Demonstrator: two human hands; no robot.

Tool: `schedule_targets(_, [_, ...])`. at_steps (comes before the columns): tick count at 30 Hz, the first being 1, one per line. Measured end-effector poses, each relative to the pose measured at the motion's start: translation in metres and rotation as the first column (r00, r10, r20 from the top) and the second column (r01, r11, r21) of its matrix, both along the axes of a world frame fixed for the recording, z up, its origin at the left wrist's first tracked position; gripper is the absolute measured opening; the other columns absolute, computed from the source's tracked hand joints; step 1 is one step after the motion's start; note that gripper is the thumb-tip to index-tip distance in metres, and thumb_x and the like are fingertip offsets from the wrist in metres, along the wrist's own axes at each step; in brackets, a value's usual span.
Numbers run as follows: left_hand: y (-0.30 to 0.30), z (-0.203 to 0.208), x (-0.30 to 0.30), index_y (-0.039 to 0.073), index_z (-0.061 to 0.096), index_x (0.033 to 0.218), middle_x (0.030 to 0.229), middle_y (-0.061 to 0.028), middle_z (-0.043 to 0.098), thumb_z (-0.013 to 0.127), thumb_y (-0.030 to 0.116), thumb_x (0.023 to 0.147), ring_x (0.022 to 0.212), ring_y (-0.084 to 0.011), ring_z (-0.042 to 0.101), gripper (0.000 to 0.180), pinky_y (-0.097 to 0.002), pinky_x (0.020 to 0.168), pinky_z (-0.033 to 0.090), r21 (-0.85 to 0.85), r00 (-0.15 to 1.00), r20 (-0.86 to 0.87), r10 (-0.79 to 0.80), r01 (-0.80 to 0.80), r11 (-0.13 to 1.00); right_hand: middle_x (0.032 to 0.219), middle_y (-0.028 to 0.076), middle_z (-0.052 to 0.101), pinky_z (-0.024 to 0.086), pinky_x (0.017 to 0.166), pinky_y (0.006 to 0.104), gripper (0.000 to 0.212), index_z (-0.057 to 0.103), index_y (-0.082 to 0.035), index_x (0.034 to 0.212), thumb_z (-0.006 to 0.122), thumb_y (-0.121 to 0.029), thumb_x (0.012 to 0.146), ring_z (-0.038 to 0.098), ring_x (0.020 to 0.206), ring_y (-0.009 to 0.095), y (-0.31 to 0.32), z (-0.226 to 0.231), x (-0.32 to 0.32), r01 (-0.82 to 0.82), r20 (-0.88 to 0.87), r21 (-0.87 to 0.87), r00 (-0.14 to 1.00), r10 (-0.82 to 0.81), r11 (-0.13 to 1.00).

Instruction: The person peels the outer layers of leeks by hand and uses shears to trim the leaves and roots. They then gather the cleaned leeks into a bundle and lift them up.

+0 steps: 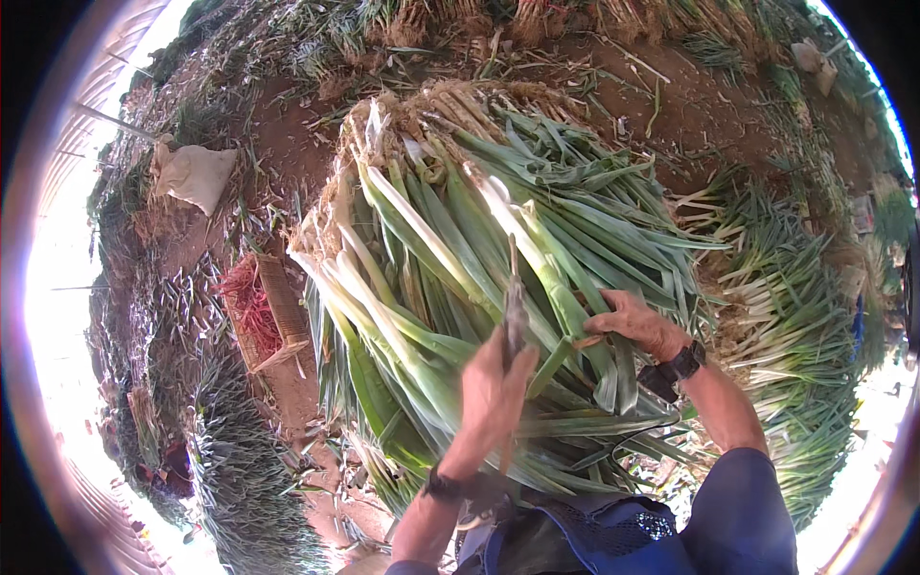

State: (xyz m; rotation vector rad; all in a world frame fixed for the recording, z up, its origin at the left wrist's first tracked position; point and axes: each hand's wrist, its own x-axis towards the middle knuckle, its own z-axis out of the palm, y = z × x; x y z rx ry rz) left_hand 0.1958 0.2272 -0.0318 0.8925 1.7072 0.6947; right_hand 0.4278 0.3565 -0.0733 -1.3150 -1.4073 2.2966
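Observation:
A big heap of leeks (pixel 441 230) lies before me, roots and white ends away from me, green leaves toward me. My left hand (pixel 494 388) is closed around a dark hand tool (pixel 516 311) with a thin tip pointing away over the heap. Blur hides the tool's exact kind. My right hand (pixel 644 326) is closed on the green leaves of a thick leek (pixel 548 273), its thumb and fingers pressing them together. This leek lies on top of the others, just right of the tool's tip.
Left of the heap stands a wooden crate (pixel 286 311) holding red strands (pixel 251 311). A pale sack (pixel 196 177) lies farther left. More leeks (pixel 781 316) are spread on the right, with green plants (pixel 240 470) at lower left. Bundles with roots (pixel 532 21) line the far side.

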Motion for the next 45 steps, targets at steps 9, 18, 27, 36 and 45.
schedule_targets(9, [0.119, -0.052, -0.055, -0.004, 0.065, 0.098, 0.068, -0.0126, 0.060, 0.059, 0.043, 0.096, 0.064, -0.0186, 0.059, 0.047, -0.0390, 0.058, 0.049, 0.024, 0.983, -0.156, 0.097, -0.094, 0.995, 0.118, 0.005, 0.067, 0.048, 0.092, 0.0289, 0.058, 0.063, 0.002, 0.130, 0.079, -0.028, 0.083, 0.059, 0.105, 0.013, -0.011, -0.016, -0.004, -0.068, 0.096, 0.085, 0.994, 0.060, 0.994])
schedule_targets(18, [0.027, -0.024, -0.026, -0.001, 0.066, 0.121, 0.077, -0.0020, 0.059, 0.064, 0.038, 0.098, 0.066, -0.0111, 0.056, 0.046, -0.0298, 0.056, 0.045, -0.038, 0.989, 0.090, 0.117, -0.114, 0.993, 0.096, 0.005, 0.072, 0.050, 0.084, 0.0273, 0.032, 0.069, 0.003, 0.114, 0.066, -0.025, 0.099, 0.064, 0.091, 0.013, -0.003, -0.042, -0.001, 0.050, 0.117, 0.073, 0.991, -0.058, 0.996])
schedule_targets(27, [-0.021, 0.011, -0.024, 0.001, 0.059, 0.121, 0.089, -0.0196, 0.063, 0.063, 0.032, 0.097, 0.080, -0.0304, 0.062, 0.039, -0.0447, 0.077, 0.050, -0.066, 0.997, 0.069, 0.029, -0.024, 0.998, 0.102, 0.024, 0.068, 0.053, 0.079, 0.0452, 0.044, 0.052, 0.000, 0.130, 0.066, -0.021, 0.094, 0.066, 0.093, 0.039, 0.001, -0.025, -0.052, -0.637, 0.809, 0.454, 0.587, 0.011, 0.623])
schedule_targets(36, [-0.030, -0.025, -0.011, 0.000, 0.058, 0.125, 0.086, -0.0173, 0.062, 0.064, 0.033, 0.098, 0.079, -0.0293, 0.062, 0.044, -0.0430, 0.076, 0.049, 0.123, 0.990, -0.123, 0.070, -0.055, 0.991, 0.105, 0.015, 0.064, 0.054, 0.072, 0.0473, 0.050, 0.057, 0.000, 0.124, 0.074, -0.026, 0.085, 0.068, 0.090, 0.036, -0.022, -0.037, -0.064, -0.706, 0.723, 0.689, 0.684, -0.093, 0.163])
schedule_targets(45, [-0.038, -0.005, -0.035, -0.001, 0.057, 0.138, 0.105, -0.0150, 0.068, 0.062, 0.030, 0.099, 0.096, -0.0185, 0.061, 0.050, -0.0360, 0.088, 0.050, 0.073, 0.951, 0.257, 0.173, -0.198, 0.977, 0.070, 0.019, 0.065, 0.051, 0.055, 0.0492, 0.050, 0.050, 0.002, 0.123, 0.064, -0.030, 0.087, 0.064, 0.059, 0.039, 0.014, -0.034, -0.040, -0.646, 0.668, 0.698, 0.743, 0.042, 0.310])
